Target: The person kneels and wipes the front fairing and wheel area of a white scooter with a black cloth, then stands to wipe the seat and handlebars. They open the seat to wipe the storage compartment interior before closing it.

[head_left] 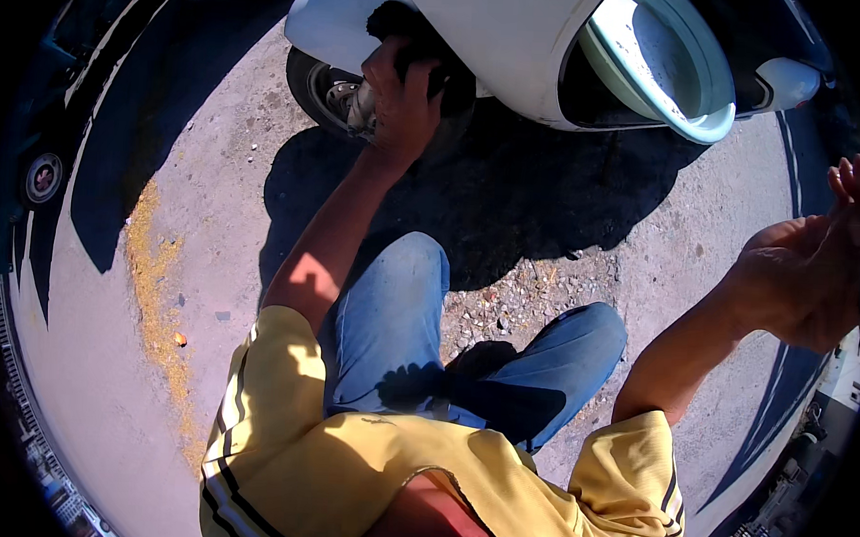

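My left hand (406, 90) reaches forward and grips a black shaggy cloth (407, 28), pressing it against the white body of a scooter (502, 41) just above its wheel (313, 86). Part of the cloth is hidden behind the fingers and in dark shade. Off to the right, my right hand (804, 266) is raised with its fingers stretched out and nothing visible in it. A pale green basin (710, 108) rests tilted in the scooter's footwell, and what it holds, if anything, is hard to make out.
I crouch on sunlit concrete, my jeans-clad knees (391, 286) close to the scooter. Loose gravel (534, 297) lies under its dark shadow. A strip of yellow grains (156, 285) runs along the ground on the left. Another vehicle's wheel (43, 178) shows at the far left.
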`<action>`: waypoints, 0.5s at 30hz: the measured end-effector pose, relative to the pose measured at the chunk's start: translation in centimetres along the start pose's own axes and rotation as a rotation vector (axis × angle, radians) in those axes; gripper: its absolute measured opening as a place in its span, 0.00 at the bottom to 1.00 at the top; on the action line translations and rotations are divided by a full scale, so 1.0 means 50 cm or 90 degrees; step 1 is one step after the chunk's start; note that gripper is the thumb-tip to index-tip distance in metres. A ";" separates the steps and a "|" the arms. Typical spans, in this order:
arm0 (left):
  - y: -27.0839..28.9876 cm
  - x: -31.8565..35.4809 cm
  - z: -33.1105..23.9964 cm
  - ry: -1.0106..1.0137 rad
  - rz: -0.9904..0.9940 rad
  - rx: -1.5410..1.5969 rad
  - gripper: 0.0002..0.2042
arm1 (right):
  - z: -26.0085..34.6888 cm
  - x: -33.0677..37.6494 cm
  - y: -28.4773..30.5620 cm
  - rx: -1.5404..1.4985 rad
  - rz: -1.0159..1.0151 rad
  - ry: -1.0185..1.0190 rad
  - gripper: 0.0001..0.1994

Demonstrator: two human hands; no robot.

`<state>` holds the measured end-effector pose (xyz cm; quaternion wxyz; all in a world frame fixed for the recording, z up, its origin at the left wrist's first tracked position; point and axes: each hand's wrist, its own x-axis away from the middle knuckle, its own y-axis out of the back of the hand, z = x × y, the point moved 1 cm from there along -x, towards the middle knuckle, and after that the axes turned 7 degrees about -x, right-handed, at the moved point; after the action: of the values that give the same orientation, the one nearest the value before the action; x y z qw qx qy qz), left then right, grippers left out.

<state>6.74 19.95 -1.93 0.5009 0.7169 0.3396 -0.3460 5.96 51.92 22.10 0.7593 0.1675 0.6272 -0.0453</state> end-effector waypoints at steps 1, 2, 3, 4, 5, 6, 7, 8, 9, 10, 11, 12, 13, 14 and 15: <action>0.013 0.025 0.010 -0.038 0.071 -0.032 0.18 | 0.020 0.117 -0.049 -0.106 0.021 -0.124 0.14; 0.010 0.035 0.001 -0.041 0.136 0.019 0.18 | 0.037 0.224 -0.089 -0.177 0.029 -0.240 0.12; 0.010 0.054 -0.002 -0.042 0.204 0.064 0.19 | 0.042 0.315 -0.139 -0.226 0.047 -0.367 0.12; 0.010 0.059 -0.006 -0.046 0.269 0.106 0.19 | 0.058 0.383 -0.179 -0.250 0.119 -0.498 0.16; 0.037 0.055 -0.006 -0.067 0.324 0.132 0.19 | 0.078 0.445 -0.228 -0.364 0.140 -0.630 0.25; 0.060 0.053 -0.016 -0.065 0.362 0.144 0.18 | 0.095 0.491 -0.269 -0.444 0.155 -0.776 0.39; 0.087 0.045 -0.034 -0.061 0.401 0.157 0.18 | 0.106 0.525 -0.305 -0.575 0.163 -0.880 0.48; 0.107 0.044 -0.046 -0.051 0.436 0.173 0.18 | 0.116 0.543 -0.329 -0.701 0.137 -0.914 0.50; 0.119 0.042 -0.053 -0.077 0.469 0.177 0.21 | 0.125 0.559 -0.354 -0.824 0.102 -0.953 0.52; 0.125 0.041 -0.056 -0.093 0.505 0.177 0.22 | 0.136 0.551 -0.364 -0.943 0.071 -0.980 0.52; 0.092 0.051 -0.065 -0.115 0.526 0.215 0.23 | 0.120 0.560 -0.361 -0.985 -0.006 -0.989 0.49; 0.055 0.055 -0.076 -0.140 0.545 0.257 0.24 | 0.090 0.569 -0.344 -0.986 -0.048 -0.990 0.43; 0.141 0.021 -0.070 -0.051 0.644 0.173 0.25 | 0.153 0.543 -0.361 -1.139 -0.080 -1.038 0.41; 0.127 0.014 -0.054 -0.079 0.655 0.189 0.25 | 0.138 0.548 -0.370 -1.212 -0.115 -1.038 0.40; 0.129 0.018 -0.050 -0.101 0.662 0.201 0.26 | 0.143 0.607 -0.396 -1.283 -0.155 -0.990 0.26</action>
<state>13.00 20.74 1.08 0.5161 0.8285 -0.1543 -0.1531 13.51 35.35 -10.05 0.7063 -0.6083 -0.2122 0.2933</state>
